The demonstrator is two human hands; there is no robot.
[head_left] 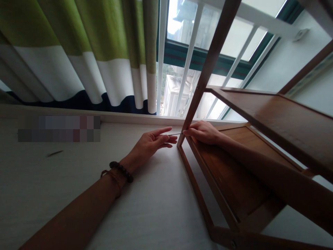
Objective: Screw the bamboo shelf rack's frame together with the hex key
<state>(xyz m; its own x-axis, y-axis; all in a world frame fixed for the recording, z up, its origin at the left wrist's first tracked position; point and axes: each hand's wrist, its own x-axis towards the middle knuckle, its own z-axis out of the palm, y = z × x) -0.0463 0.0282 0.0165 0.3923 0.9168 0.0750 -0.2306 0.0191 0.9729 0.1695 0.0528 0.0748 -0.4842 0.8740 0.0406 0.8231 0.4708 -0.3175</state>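
Note:
A brown wooden shelf rack (pixel 208 62) stands on the right, with one upright post slanting through the view. My left hand (pixel 156 139) pinches a thin metal rod (pixel 174 134) between thumb and index finger; the other fingers are stretched out. The rod's far end meets the post near its lower end. I cannot make out whether it is a hex key or a screwdriver. My right hand (pixel 204 132) grips the post from the other side, just above the lowest shelf (pixel 221 163), its fingertips beside the rod's tip. Dark beads and a cord circle my left wrist.
Another small thin metal piece (pixel 55 153) lies on the pale floor (pixel 145 208) at the left. Behind are a green, white and navy curtain (pixel 111 69) and a window with white bars (pixel 191 45). A blurred patch (pixel 59 128) covers something near the wall.

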